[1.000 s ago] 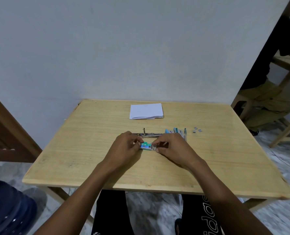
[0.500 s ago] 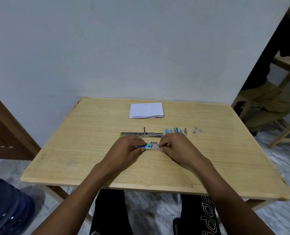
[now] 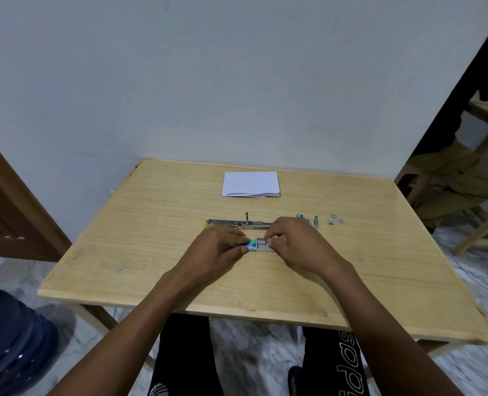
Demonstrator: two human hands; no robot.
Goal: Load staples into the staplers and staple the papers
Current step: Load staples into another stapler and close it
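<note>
A small staple box (image 3: 258, 245) with a blue-green label lies on the wooden table (image 3: 151, 252), pulled partly apart. My left hand (image 3: 218, 248) pinches its left end and my right hand (image 3: 297, 242) pinches its right end. Just behind the hands lies a stapler (image 3: 237, 222), folded out flat, metal with a yellow-green tip at the left. A stack of white papers (image 3: 250, 184) sits further back near the wall. Small blue staple boxes (image 3: 308, 221) peek out behind my right hand, and loose staple strips (image 3: 335, 221) lie to their right.
A pale wall stands behind the table. A brown wooden door (image 3: 14, 212) is at the left, a blue water jug (image 3: 11, 344) on the floor at the lower left. Another person's legs and a wooden chair (image 3: 465, 178) are at the right.
My hands have drawn apart a little, and the inner tray of the staple box now shows more between them. The flat stapler behind has come into fuller view.
</note>
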